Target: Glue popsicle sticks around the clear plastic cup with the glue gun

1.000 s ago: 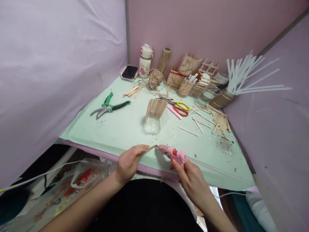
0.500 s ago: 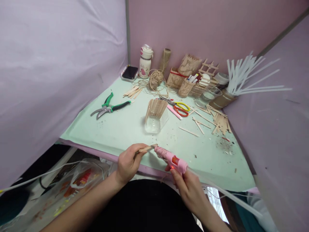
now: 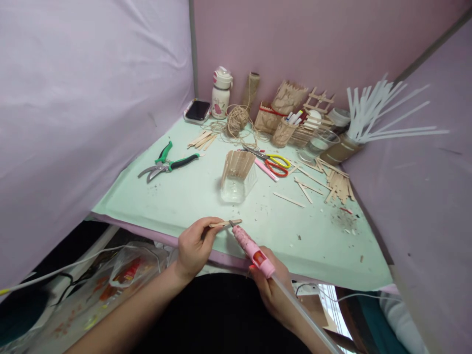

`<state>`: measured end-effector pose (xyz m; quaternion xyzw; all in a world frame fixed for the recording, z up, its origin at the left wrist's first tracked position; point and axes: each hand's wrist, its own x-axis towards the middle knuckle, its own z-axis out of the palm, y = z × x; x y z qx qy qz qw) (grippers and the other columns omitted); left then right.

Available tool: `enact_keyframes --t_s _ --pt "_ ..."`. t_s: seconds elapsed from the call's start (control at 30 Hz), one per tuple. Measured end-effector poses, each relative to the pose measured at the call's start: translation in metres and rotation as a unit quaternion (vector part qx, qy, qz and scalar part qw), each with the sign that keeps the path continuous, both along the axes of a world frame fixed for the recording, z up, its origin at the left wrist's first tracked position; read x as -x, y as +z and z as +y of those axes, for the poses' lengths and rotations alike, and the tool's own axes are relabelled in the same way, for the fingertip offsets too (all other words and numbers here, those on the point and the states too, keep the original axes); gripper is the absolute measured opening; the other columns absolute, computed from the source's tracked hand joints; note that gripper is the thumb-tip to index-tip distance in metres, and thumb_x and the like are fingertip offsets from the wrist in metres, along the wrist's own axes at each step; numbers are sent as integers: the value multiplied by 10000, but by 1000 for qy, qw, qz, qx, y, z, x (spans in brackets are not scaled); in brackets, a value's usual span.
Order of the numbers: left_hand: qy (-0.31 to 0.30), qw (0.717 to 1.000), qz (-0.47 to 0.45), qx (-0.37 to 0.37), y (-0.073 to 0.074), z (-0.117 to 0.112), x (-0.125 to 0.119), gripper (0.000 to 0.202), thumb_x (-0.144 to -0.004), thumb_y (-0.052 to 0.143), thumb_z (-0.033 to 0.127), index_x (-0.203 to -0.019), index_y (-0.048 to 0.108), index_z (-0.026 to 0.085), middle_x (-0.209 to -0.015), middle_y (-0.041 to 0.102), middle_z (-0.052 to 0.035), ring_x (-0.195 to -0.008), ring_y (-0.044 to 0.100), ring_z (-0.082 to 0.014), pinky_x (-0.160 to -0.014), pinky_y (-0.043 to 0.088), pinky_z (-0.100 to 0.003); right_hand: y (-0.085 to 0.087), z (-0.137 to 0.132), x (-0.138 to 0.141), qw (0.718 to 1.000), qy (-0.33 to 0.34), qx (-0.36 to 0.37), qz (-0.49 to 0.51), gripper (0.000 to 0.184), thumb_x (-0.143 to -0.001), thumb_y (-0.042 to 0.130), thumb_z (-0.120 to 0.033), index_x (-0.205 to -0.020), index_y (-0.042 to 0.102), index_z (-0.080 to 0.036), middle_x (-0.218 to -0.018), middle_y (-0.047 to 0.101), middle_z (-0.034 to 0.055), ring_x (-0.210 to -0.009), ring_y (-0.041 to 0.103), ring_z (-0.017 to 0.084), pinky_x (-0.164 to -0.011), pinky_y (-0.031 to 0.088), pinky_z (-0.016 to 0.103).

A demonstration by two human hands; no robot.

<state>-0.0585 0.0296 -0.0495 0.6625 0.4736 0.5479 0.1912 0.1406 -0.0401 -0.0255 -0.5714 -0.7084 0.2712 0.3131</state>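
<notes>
My left hand (image 3: pixel 193 246) pinches a thin wooden craft stick (image 3: pixel 227 223) at the near edge of the mint-green table (image 3: pixel 177 196). My right hand (image 3: pixel 271 287) grips a pink hot glue gun (image 3: pixel 252 250), a clear glue rod trailing from its rear toward the lower right. The gun's nozzle touches the stick about midway along its exposed part. Behind them stands a clear container (image 3: pixel 238 177) with craft sticks glued along its upper side.
Green-handled pruning shears (image 3: pixel 167 162) lie at left, yellow and red scissors (image 3: pixel 273 164) right of the container. Loose sticks (image 3: pixel 332 182) scatter at right. At the back: a phone, a bottle (image 3: pixel 221 93), twine (image 3: pixel 236 120), small baskets, a jar of white strips (image 3: pixel 368 123). Fabric walls enclose the table.
The glue gun has swung from lying sideways to pointing up-left, its rear dropping toward me. Its nozzle has slid from the stick's tip to partway along it. My left hand barely moved.
</notes>
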Motion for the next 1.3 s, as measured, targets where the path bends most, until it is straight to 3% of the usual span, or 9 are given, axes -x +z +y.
enact_keyframes --t_s 0.43,0.77,1.3 --pt "15 1000 12 13 0 -2 1 92 -883 632 196 -964 673 182 -854 751 -12 -751 708 -120 -718 563 -200 -4 1 -1 1000 9 -24 -12 254 -982 403 -377 -1014 573 -191 -784 634 20 -655 603 160 -586 457 250" --pt "23 1000 15 10 1 -2 -1 79 -878 640 203 -947 676 188 -850 752 -4 -745 712 -118 -715 571 -201 -1 1 -2 999 8 11 -29 291 -988 370 -397 -1034 568 -189 -834 656 45 -700 631 182 -616 478 276" --pt "10 998 -37 43 -3 -1 -2 104 -861 664 187 -964 669 194 -865 746 -5 -761 716 -113 -728 579 -198 -3 0 -7 1000 -6 8 -28 297 -987 376 -403 -1052 575 -192 -838 659 43 -697 636 178 -617 480 269"
